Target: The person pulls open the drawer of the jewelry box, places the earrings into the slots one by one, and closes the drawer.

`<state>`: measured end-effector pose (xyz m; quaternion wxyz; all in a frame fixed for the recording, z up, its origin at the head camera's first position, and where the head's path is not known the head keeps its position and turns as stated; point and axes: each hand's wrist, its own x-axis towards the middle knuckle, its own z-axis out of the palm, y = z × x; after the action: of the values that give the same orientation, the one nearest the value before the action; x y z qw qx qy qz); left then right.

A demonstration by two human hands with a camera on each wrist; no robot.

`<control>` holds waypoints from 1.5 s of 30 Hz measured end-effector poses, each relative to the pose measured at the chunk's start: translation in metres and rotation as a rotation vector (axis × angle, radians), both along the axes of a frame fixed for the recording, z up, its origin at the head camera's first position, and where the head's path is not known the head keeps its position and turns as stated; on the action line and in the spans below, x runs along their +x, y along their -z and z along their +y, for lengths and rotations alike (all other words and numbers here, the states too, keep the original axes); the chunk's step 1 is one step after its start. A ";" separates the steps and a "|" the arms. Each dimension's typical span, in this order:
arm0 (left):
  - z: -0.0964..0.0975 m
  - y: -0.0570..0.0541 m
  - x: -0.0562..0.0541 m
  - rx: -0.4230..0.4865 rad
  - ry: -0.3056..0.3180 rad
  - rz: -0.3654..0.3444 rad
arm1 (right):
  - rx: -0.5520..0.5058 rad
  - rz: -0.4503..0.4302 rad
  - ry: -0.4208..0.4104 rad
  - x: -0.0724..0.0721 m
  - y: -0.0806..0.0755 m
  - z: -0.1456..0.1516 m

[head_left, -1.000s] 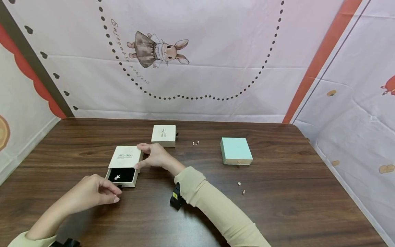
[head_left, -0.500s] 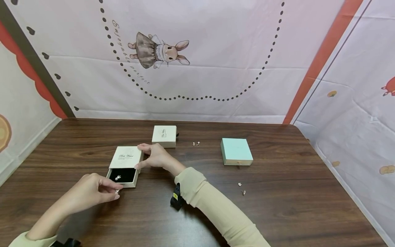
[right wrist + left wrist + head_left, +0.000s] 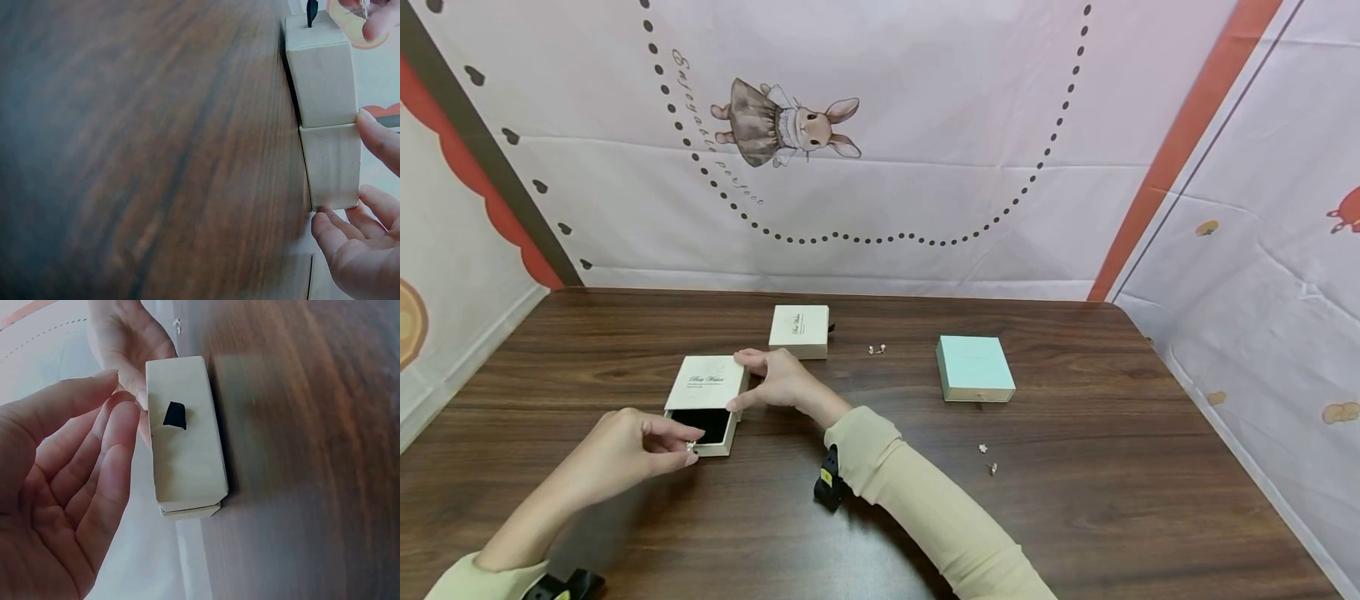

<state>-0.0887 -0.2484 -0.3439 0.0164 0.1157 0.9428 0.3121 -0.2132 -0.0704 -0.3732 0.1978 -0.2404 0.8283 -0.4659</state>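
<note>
A small cream drawer-style jewelry box (image 3: 706,382) lies at the left of the table, its drawer (image 3: 713,450) pulled out toward me and lined in black. Between thumb and fingertips my left hand (image 3: 628,457) pinches a tiny silvery earring (image 3: 691,446) just over the drawer's front left corner. A black pull tab (image 3: 175,415) shows on the drawer front in the left wrist view. My right hand (image 3: 784,383) grips the box sleeve from its right side. In the right wrist view, its thumb (image 3: 379,140) touches near where sleeve and drawer meet, with fingertips at the far end.
Behind stands a second cream box (image 3: 799,330), with a pair of earrings (image 3: 877,349) to its right. Farther right sits a mint-green box (image 3: 975,368). Two small earrings, a flower-shaped one (image 3: 982,448) and another (image 3: 993,468), lie nearer me. A printed cloth (image 3: 925,125) hangs behind the table.
My left hand has risen slightly and moved right to the drawer's edge with the earring. The earring seen in the drawer before is now hidden behind that hand. My right hand stays put.
</note>
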 end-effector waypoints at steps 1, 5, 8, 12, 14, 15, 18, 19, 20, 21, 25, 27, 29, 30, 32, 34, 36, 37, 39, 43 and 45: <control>0.000 0.000 -0.001 0.001 -0.007 0.009 | -0.001 0.000 0.000 0.000 0.000 0.000; 0.000 0.002 -0.006 0.004 -0.032 0.030 | -0.011 -0.004 0.000 0.000 0.001 0.000; 0.000 0.002 -0.008 0.004 -0.049 0.028 | -0.015 -0.006 0.000 0.000 0.002 0.000; -0.001 0.002 -0.012 0.004 -0.051 0.039 | -0.017 -0.005 -0.001 -0.001 0.002 0.000; -0.002 0.002 -0.014 0.002 -0.049 0.047 | -0.018 -0.004 -0.001 -0.001 0.002 0.001; -0.002 0.002 -0.015 0.002 -0.049 0.050 | -0.021 -0.004 -0.003 -0.001 0.002 0.001; -0.001 0.002 -0.018 0.003 -0.051 0.050 | -0.023 -0.006 -0.007 -0.001 0.002 0.001; -0.001 0.002 -0.019 0.003 -0.054 0.049 | -0.023 -0.006 -0.008 -0.001 0.002 0.001; -0.001 0.002 -0.020 0.003 -0.058 0.049 | -0.025 -0.008 -0.010 -0.001 0.002 0.002; -0.001 0.002 -0.021 0.002 -0.062 0.049 | -0.025 -0.009 -0.011 0.000 0.002 0.002; 0.000 0.003 -0.025 -0.004 -0.084 0.041 | -0.022 -0.006 -0.016 0.000 0.001 0.002; 0.001 0.004 -0.026 -0.003 -0.086 0.031 | -0.019 -0.003 -0.017 -0.001 0.001 0.002; 0.002 0.004 -0.027 0.001 -0.086 0.020 | -0.019 -0.001 -0.017 -0.001 0.001 0.002; 0.003 0.004 -0.028 0.002 -0.083 0.015 | -0.020 -0.001 -0.015 0.000 0.001 0.001; 0.003 0.005 -0.029 0.005 -0.079 0.002 | -0.021 -0.002 -0.011 0.000 0.001 0.001; 0.003 0.006 -0.030 0.004 -0.079 -0.010 | -0.022 -0.002 -0.007 0.000 0.001 0.001; 0.003 0.006 -0.031 0.006 -0.076 -0.024 | -0.020 -0.001 -0.002 -0.001 0.002 0.001; 0.003 0.007 -0.031 0.007 -0.075 -0.028 | -0.019 0.000 -0.001 -0.001 0.002 0.001; 0.003 0.008 -0.032 0.011 -0.068 -0.038 | -0.017 0.003 0.003 -0.001 0.002 0.000; 0.002 0.008 -0.033 0.011 -0.047 -0.056 | -0.017 0.009 0.007 -0.001 0.002 -0.001; 0.001 0.009 -0.034 0.003 -0.037 -0.061 | -0.015 0.014 0.004 -0.001 0.002 -0.001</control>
<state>-0.1224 -0.2469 -0.3526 0.0393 0.0888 0.9435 0.3169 -0.2146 -0.0709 -0.3753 0.1891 -0.2434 0.8267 -0.4707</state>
